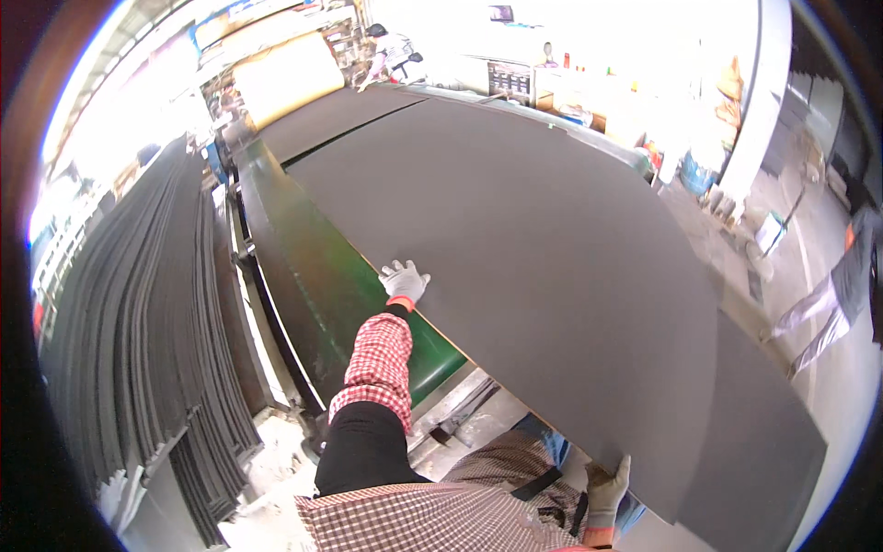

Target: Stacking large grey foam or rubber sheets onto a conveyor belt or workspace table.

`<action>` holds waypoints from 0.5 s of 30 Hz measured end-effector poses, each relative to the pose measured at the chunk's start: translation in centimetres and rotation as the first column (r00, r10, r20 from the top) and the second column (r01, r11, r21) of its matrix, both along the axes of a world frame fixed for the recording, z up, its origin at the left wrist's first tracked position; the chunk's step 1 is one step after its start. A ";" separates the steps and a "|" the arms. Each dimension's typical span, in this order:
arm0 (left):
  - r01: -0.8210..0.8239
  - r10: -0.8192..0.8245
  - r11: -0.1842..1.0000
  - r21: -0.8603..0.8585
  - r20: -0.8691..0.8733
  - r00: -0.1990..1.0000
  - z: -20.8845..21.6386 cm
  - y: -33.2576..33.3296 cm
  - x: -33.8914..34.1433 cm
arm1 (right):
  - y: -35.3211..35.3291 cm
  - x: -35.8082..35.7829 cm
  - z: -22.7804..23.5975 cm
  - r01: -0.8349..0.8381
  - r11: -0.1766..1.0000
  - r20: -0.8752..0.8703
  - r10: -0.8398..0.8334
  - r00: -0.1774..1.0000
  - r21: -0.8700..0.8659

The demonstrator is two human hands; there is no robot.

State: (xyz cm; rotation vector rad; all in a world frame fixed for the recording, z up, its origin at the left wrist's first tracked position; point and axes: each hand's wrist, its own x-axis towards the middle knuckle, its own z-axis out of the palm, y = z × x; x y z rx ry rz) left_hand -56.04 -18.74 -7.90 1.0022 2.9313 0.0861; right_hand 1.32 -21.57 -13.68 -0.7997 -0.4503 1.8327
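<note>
A large dark grey sheet [533,239] spans the middle of the head view, lying partly over a green conveyor belt [322,285]. My left hand [405,281], in a white glove with an orange cuff, rests flat with fingers spread at the sheet's left edge. At the near edge, my right hand [607,488] wears a similar glove and pinches the sheet. Its thumb shows on top; the fingers underneath are hidden. The near right end of the sheet reaches beyond the belt. Farther along the belt is another dark sheet [336,120], with a narrow gap between the two.
A tall stack of dark sheets [138,322] stands left of the conveyor's metal side frame [262,304]. A large yellowish roll [290,78] is at the far end, where a co-worker [395,55] leans over the belt. Another person [842,285] is partly visible at far right, beyond the sheet.
</note>
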 end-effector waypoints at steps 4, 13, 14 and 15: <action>0.195 -0.183 0.975 0.110 -0.115 0.976 0.5 4.2 10.3 | 0.0 -5.6 1.9 -0.250 0.968 0.200 0.247 0.948 -0.011; 0.608 -0.599 0.794 -0.015 0.155 0.785 0.5 9.1 20.2 | 0.9 -9.7 -23.2 -0.381 0.878 0.016 0.393 0.919 0.291; 0.600 -0.594 0.797 -0.068 0.093 0.799 -0.6 9.0 18.6 | -0.4 -8.4 -24.3 -0.329 0.873 0.294 0.229 0.928 0.360; 0.594 -0.584 0.801 -0.072 0.125 0.802 -0.6 8.8 16.1 | -0.4 -7.6 -24.5 -0.331 0.847 0.543 0.060 0.838 0.417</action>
